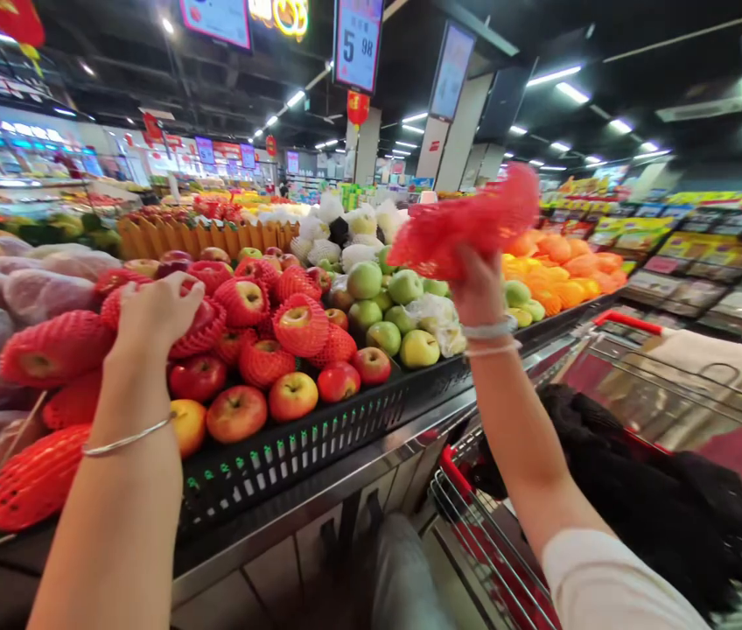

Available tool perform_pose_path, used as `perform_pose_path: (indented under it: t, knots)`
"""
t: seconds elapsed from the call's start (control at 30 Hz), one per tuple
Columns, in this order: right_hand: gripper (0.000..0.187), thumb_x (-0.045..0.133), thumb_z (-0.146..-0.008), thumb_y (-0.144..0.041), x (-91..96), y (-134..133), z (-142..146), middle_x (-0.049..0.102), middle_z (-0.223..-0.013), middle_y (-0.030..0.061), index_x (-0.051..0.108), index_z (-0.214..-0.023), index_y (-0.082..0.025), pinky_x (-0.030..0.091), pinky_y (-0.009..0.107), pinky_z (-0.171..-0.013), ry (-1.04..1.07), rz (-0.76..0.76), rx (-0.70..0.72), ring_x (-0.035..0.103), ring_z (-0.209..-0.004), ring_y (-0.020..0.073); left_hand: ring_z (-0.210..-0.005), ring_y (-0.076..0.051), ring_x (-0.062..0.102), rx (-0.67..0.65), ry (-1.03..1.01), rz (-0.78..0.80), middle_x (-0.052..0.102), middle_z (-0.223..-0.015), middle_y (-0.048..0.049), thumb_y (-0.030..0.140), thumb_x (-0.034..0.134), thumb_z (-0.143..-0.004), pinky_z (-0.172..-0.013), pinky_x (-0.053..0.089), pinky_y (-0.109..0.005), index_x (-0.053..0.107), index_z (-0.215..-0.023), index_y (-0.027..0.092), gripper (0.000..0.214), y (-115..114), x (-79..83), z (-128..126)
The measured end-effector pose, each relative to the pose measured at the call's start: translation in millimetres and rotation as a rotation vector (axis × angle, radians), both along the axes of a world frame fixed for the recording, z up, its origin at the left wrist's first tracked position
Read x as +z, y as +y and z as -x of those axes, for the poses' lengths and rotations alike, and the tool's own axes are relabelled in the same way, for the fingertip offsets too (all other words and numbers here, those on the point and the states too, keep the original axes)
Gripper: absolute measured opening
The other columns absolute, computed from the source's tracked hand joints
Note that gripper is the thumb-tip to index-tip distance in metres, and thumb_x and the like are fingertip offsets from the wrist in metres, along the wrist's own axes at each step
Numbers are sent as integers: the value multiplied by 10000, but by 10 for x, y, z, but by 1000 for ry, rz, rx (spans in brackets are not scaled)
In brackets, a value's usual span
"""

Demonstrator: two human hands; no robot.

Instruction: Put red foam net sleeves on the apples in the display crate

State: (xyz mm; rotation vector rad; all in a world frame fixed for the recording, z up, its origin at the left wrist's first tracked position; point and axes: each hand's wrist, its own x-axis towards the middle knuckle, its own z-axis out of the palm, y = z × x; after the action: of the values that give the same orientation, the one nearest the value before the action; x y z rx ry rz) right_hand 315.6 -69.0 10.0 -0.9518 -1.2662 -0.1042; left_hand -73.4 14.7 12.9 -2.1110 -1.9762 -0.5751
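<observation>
My left hand (159,308) reaches over the red apples, its fingers curved and apart. Beside its thumb lies an apple in a red foam net (206,331); whether they touch is hard to tell. Raised over the fruit display, my right hand (479,284) is closed around a bunch of red fruit netting (466,219), slightly blurred. Several bare apples (237,413) line the front of a black slotted tray (292,459), with netted apples (302,325) piled behind them. Long red-netted fruit (39,477) lies left of my left forearm.
Green apples (366,280) and a crumpled clear plastic bag (437,317) are right of the red ones. Oranges (558,284) sit farther right. A shopping cart (476,525) with a black garment (647,499) stands close on my right. Wrapped fruit (49,293) fills the left side.
</observation>
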Motion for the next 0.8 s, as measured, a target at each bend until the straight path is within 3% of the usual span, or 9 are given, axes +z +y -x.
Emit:
perform_pose_path:
  t: [0.07, 0.17, 0.27, 0.4, 0.5, 0.57, 0.67, 0.73, 0.8]
  knots:
    - [469, 524, -839, -403, 189, 475, 311, 641, -1119, 101, 494, -1247, -176, 535, 406, -935, -118, 38, -34, 635, -1000, 223, -1214, -337, 583, -8, -2, -5, 671, -1204, -172, 390, 301, -932, -1078, 360, -487, 562, -1299, 113, 529, -27, -6, 5]
    - [492, 534, -877, -263, 232, 969, 678, 615, -1217, 145, 485, -1352, -146, 489, 418, -963, -520, 278, -295, 590, -1078, 258, -1192, -336, 600, -28, -1, -40, 685, -1175, -181, 399, 292, -928, -1069, 368, -476, 576, -1280, 107, 538, -45, -36, 14]
    - [458, 472, -916, -200, 47, 1191, 844, 597, -1260, 161, 520, -1371, -201, 426, 471, -983, -740, 535, -531, 525, -1181, 328, -1121, -338, 635, -6, 3, -111, 707, -1117, -191, 396, 308, -919, -1030, 404, -462, 625, -1208, 121, 509, -54, -45, -9]
    - [434, 411, -953, -273, -166, 1274, 850, 610, -1250, 184, 542, -1359, -197, 362, 549, -985, -874, 673, -542, 488, -1208, 386, -1049, -311, 650, -67, -52, -393, 726, -1045, -152, 348, 368, -911, -1013, 413, -456, 674, -1055, 157, 389, -224, 29, -137]
    - [447, 463, -908, -221, -125, 1277, 770, 620, -1210, 189, 556, -1344, -201, 390, 529, -943, -766, 676, -533, 514, -1165, 371, -999, -223, 654, -258, -252, -685, 730, -1014, -63, 330, 365, -943, -963, 452, -391, 648, -1058, 217, 325, -633, 111, -332]
    - [511, 532, -858, -195, -41, 1267, 673, 611, -1200, 184, 534, -1368, -222, 419, 484, -906, -599, 603, -574, 535, -1119, 344, -918, -189, 663, -420, -282, -707, 730, -962, -38, 311, 348, -958, -891, 486, -369, 637, -1022, 226, 308, -1041, 141, -520]
    - [541, 485, -838, -75, 57, 1231, 480, 564, -1246, 181, 551, -1357, -215, 380, 473, -954, -372, 482, -632, 512, -1146, 308, -797, -194, 659, -630, -42, -547, 717, -817, -26, 312, 436, -920, -794, 508, -390, 643, -883, 252, 218, -1707, 96, -855]
    - [529, 468, -851, -52, 72, 1192, 356, 501, -1337, 228, 557, -1359, -168, 307, 518, -1007, -288, 592, -572, 443, -1239, 341, -674, -207, 630, -727, 158, -484, 680, -700, -49, 381, 496, -871, -706, 510, -424, 640, -779, 262, 208, -2069, 0, -1057]
    - [524, 482, -873, -86, 54, 1159, 264, 427, -1412, 299, 513, -1396, -89, 214, 573, -1037, -229, 773, -479, 368, -1312, 391, -620, -217, 620, -760, 324, -488, 675, -672, -62, 420, 531, -811, -751, 511, -493, 662, -776, 294, 186, -2317, -117, -1207]
